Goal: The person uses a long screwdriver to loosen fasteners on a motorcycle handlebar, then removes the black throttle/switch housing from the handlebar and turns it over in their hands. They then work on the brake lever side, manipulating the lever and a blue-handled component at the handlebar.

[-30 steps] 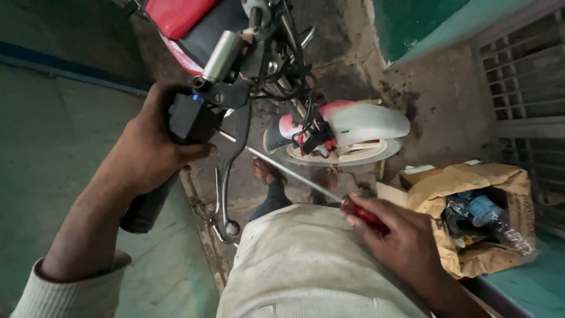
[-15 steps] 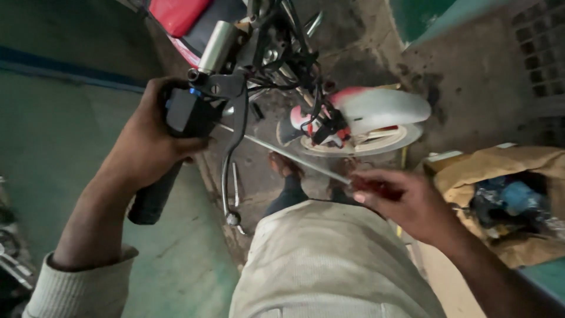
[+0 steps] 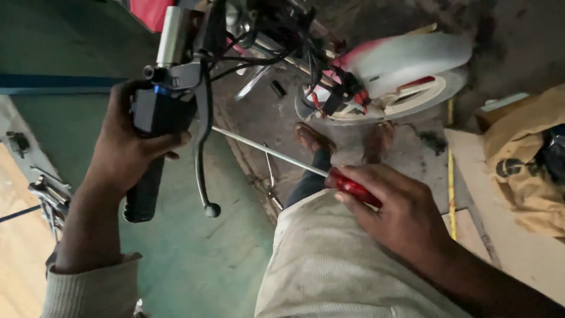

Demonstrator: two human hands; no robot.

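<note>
My left hand is wrapped around the black switch housing on a motorcycle handlebar, just above the black rubber grip. A silver brake lever hangs down beside my fingers. In my right hand I grip a long screwdriver by its red handle. Its thin steel shaft slants up and left, and its tip reaches the lever by the switch housing. The handlebar's chrome tube and a bundle of black cables lie above.
The motorcycle's white and red front mudguard and wheel are at upper right. A brown cardboard box stands at the right. Metal tools lie at the left edge on the green floor. My feet in sandals show below the wheel.
The view has shifted and come closer. My right hand with the screwdriver has dropped lower and nearer to my body. My left hand has kept its hold on the switch housing.
</note>
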